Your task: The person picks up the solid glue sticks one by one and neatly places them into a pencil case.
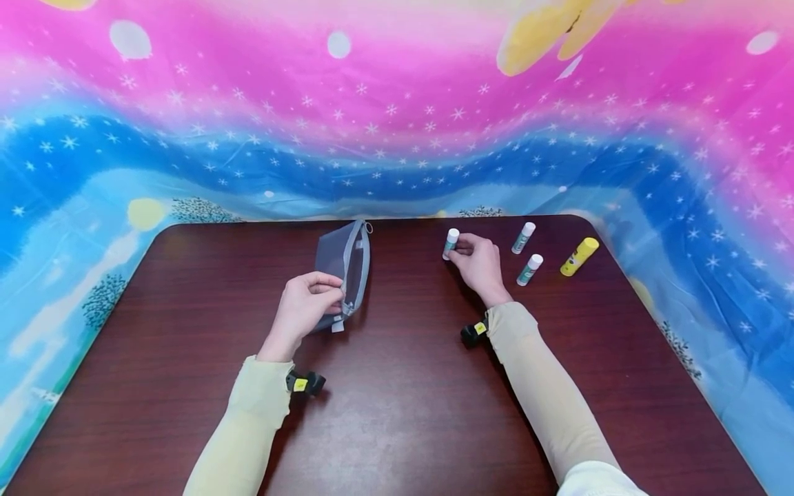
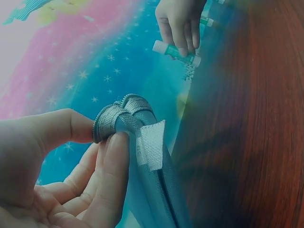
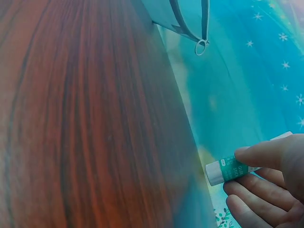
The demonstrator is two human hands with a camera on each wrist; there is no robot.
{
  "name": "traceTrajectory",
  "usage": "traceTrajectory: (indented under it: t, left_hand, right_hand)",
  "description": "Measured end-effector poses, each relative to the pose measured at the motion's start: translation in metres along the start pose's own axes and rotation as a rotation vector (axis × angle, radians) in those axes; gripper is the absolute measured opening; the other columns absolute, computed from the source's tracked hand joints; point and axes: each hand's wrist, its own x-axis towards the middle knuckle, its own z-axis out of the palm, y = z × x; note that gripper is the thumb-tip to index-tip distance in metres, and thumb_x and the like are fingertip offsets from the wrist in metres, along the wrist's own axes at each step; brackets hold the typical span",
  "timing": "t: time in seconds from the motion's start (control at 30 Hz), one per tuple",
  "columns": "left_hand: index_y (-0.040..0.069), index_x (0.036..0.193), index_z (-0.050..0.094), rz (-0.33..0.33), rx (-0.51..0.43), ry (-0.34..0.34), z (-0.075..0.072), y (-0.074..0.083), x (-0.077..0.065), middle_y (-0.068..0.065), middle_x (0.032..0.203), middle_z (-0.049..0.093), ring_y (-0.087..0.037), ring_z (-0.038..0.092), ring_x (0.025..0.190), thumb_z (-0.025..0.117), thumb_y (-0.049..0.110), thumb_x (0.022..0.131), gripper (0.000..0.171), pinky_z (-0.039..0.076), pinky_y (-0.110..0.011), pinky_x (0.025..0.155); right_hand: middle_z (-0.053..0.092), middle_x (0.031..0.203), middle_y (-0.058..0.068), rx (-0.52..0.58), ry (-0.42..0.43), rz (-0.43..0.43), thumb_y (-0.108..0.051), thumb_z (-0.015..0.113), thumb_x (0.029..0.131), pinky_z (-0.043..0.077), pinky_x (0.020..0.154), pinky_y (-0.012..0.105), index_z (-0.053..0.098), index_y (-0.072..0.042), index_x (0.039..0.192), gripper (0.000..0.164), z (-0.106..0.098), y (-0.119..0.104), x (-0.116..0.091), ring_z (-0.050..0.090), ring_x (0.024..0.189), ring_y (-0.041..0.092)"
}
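A grey zip pouch (image 1: 331,249) stands on the table with its zipped mouth gaping. My left hand (image 1: 304,307) pinches the pouch's edge near the fabric tab, thumb on one side and fingers on the other; the left wrist view shows the zipper end (image 2: 116,118) between them. To the right, my right hand (image 1: 479,264) holds a green-and-white glue stick (image 1: 451,242) upright between thumb and fingers. In the right wrist view the printed label of that glue stick (image 3: 232,168) faces the camera, and the pouch's ring (image 3: 201,47) hangs at its far corner.
Two more green-and-white glue sticks (image 1: 524,238) stand right of my right hand, the nearer one (image 1: 530,270) slightly forward. Farther right is a yellow tube (image 1: 579,257). A printed cloth (image 1: 397,131) rises behind the dark wooden table (image 1: 397,413). Black cameras sit on both wrists.
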Motion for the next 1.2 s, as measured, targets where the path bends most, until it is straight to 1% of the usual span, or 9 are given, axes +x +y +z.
traceTrajectory:
  t: [0.17,0.3,0.4,0.67,0.8,0.97,1.2]
  left_hand:
    - [-0.001,0.112,0.072,-0.041,-0.035,-0.009,-0.001,0.002,0.0,-0.015,0.094,0.073,-0.022,0.073,0.073,0.074,0.007,0.091,0.023,0.062,-0.033,0.072]
    - [-0.004,0.114,0.071,-0.072,-0.094,-0.034,-0.002,0.004,-0.001,-0.016,0.097,0.074,-0.021,0.074,0.076,0.074,0.006,0.092,0.024,0.062,-0.033,0.074]
    - [-0.005,0.115,0.071,-0.086,-0.121,-0.05,-0.003,0.004,-0.001,-0.017,0.098,0.074,-0.02,0.074,0.077,0.073,0.005,0.093,0.024,0.062,-0.032,0.074]
    - [-0.005,0.116,0.07,-0.098,-0.142,-0.057,-0.004,0.005,-0.002,-0.017,0.098,0.074,-0.019,0.074,0.076,0.072,0.003,0.094,0.024,0.062,-0.032,0.073]
    - [-0.005,0.116,0.07,-0.104,-0.149,-0.056,-0.004,0.006,-0.002,-0.017,0.097,0.074,-0.019,0.073,0.075,0.072,0.003,0.094,0.023,0.062,-0.032,0.073]
    - [-0.005,0.115,0.07,-0.1,-0.151,-0.054,-0.005,0.007,-0.002,-0.017,0.095,0.074,-0.019,0.073,0.071,0.073,0.004,0.093,0.024,0.062,-0.032,0.071]
    - [-0.005,0.116,0.07,-0.089,-0.147,-0.06,-0.004,0.006,-0.002,-0.017,0.094,0.074,-0.02,0.073,0.071,0.073,0.005,0.094,0.024,0.062,-0.032,0.071]
  right_hand:
    - [0.074,0.106,0.015,0.006,0.004,-0.007,-0.011,0.079,0.091,0.057,0.09,0.04,0.073,-0.002,0.117,0.028,0.002,-0.002,0.0,0.073,0.096,0.027]
    - [0.074,0.106,0.016,0.012,0.005,-0.019,-0.01,0.078,0.091,0.057,0.09,0.041,0.073,-0.002,0.118,0.029,0.002,-0.003,-0.001,0.073,0.096,0.028]
    - [0.074,0.107,0.016,0.018,0.004,-0.029,-0.009,0.078,0.091,0.057,0.09,0.041,0.073,-0.001,0.118,0.029,0.002,-0.005,-0.002,0.072,0.096,0.028]
    - [0.074,0.107,0.016,0.031,0.0,-0.045,-0.01,0.079,0.09,0.058,0.089,0.042,0.073,-0.001,0.119,0.03,0.001,-0.013,-0.004,0.073,0.095,0.029]
    - [0.074,0.106,0.017,0.057,-0.004,-0.058,-0.009,0.079,0.09,0.058,0.088,0.041,0.073,-0.001,0.118,0.029,0.001,-0.019,-0.005,0.073,0.095,0.029]
    - [0.074,0.105,0.016,0.093,-0.012,-0.073,-0.008,0.079,0.09,0.059,0.088,0.04,0.074,-0.002,0.117,0.029,0.001,-0.027,-0.008,0.073,0.094,0.028]
    - [0.074,0.106,0.014,0.132,-0.021,-0.084,-0.01,0.08,0.089,0.058,0.088,0.037,0.073,-0.003,0.119,0.031,0.001,-0.04,-0.012,0.073,0.095,0.026]
